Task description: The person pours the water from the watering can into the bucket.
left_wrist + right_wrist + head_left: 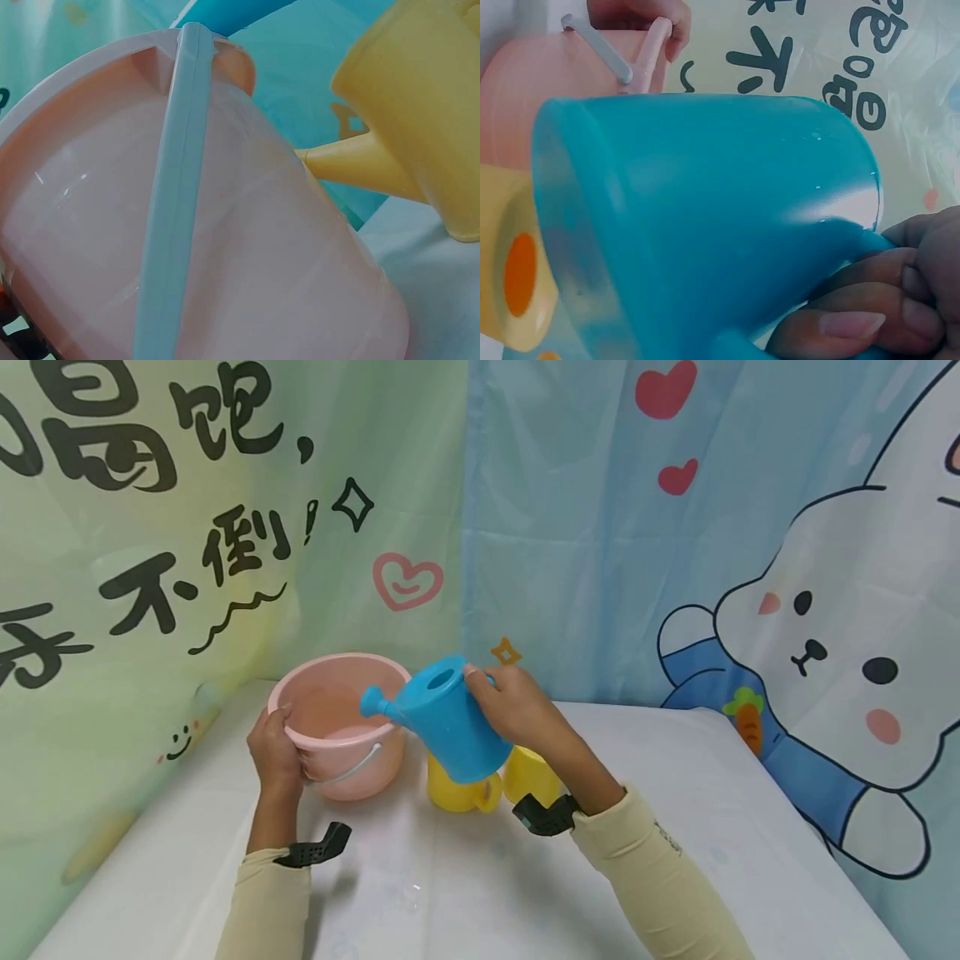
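Observation:
My right hand (513, 706) grips the handle of a blue watering can (453, 727), fingers curled round it in the right wrist view. The can is raised and tipped left, its spout reaching over the rim of a pink bucket (360, 768). With my left hand (276, 747) I hold that bucket at its left side, thumb over the rim. A pale handle (172, 195) hangs down the bucket's outer wall. Behind and below the can stands a yellow watering can (450, 793), partly hidden by the blue one.
Another yellow vessel (531, 775) stands right of the first, under my right forearm. Everything rests on a white-covered table (420, 893). A printed curtain (540, 527) hangs close behind the bucket and along the left side.

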Available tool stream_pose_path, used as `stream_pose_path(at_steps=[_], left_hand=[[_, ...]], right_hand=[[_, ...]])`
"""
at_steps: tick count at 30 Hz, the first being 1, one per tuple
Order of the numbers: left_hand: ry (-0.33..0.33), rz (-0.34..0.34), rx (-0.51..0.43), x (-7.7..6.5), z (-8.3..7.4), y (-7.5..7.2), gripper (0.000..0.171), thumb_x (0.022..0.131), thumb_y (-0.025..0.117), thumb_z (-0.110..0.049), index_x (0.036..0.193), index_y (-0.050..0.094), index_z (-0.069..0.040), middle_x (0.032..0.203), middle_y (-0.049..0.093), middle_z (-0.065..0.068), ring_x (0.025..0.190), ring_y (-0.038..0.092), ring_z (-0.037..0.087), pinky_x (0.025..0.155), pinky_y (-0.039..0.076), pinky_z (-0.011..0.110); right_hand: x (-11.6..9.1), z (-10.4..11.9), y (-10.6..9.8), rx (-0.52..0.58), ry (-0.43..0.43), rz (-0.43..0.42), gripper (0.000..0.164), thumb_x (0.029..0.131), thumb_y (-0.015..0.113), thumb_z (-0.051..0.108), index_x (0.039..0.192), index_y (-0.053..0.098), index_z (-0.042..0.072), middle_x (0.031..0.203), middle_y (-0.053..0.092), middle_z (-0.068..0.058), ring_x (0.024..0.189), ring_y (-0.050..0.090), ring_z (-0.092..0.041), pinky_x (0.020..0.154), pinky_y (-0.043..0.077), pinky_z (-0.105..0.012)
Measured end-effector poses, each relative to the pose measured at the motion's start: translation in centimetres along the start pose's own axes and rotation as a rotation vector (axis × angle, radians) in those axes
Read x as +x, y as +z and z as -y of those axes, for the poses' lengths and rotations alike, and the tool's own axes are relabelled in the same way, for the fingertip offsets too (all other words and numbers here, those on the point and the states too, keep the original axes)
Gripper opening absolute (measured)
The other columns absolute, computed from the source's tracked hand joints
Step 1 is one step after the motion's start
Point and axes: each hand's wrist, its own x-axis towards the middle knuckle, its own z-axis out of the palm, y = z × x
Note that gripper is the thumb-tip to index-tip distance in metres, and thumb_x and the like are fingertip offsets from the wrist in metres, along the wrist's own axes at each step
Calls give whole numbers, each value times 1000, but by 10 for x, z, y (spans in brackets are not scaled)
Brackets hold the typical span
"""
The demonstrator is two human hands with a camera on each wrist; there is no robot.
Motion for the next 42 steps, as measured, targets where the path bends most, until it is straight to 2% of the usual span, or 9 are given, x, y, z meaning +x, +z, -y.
stream_pose_path(at_steps=[4, 11, 16, 17, 20, 30, 36, 42], left_hand=[[-7, 3, 12, 0, 3, -1, 36, 88, 43, -24, 116, 57, -7, 118, 54, 7, 106, 47, 23, 90, 35, 33], [5, 9, -8, 1, 3, -1, 36, 88, 43, -25, 115, 57, -5, 116, 54, 11, 103, 48, 25, 89, 36, 37], [-5, 5, -18, 1, 2, 0, 35, 88, 44, -24, 114, 58, -5, 116, 54, 10, 104, 48, 24, 89, 35, 36], [-4, 4, -15, 1, 2, 0, 35, 88, 44, -24, 114, 58, -5, 116, 54, 10, 104, 48, 24, 90, 35, 36], [1, -5, -4, 0, 1, 0, 35, 88, 44, -24, 113, 58, -5, 116, 55, 9, 104, 48, 24, 89, 35, 35], [4, -18, 7, 1, 1, -1, 35, 88, 44, -23, 114, 58, -5, 117, 55, 8, 106, 47, 26, 90, 36, 34], [1, -18, -5, 2, 3, 0, 35, 88, 44, -23, 114, 58, -4, 116, 55, 9, 105, 48, 27, 90, 36, 36], [6, -15, 3, 3, 3, 0, 35, 87, 44, -21, 113, 58, -4, 116, 55, 11, 104, 49, 27, 89, 36, 37]], right_hand=[[-2, -5, 5, 52, -25, -30, 53, 90, 30, 52, 61, 38, 8, 53, 28, -4, 51, 43, -22, 52, 40, -30], [-3, -16, 13, 181, -57, -192, 56, 88, 30, 54, 59, 38, 7, 51, 29, -5, 48, 37, -23, 52, 39, -32], [-5, -29, 13, 328, -95, -288, 58, 86, 35, 55, 59, 36, 4, 50, 28, -10, 43, 33, -28, 42, 32, -32], [-3, -38, 14, 366, -124, -307, 55, 87, 37, 53, 59, 36, 6, 49, 28, -8, 42, 32, -26, 40, 30, -31], [-6, -44, 11, 425, -140, -356, 54, 87, 39, 51, 59, 34, 6, 49, 26, -9, 41, 28, -25, 37, 24, -32], [-25, -61, -9, 521, -99, -426, 50, 93, 38, 35, 54, 32, 4, 45, 28, -6, 37, 28, -19, 35, 22, -27], [-35, -77, -20, 543, -15, -486, 52, 91, 39, 39, 54, 32, 4, 45, 28, -5, 38, 28, -17, 36, 23, -26], [-41, -91, -28, 521, -2, -565, 54, 90, 39, 44, 57, 33, 1, 47, 29, -6, 40, 29, -19, 37, 27, -27]])
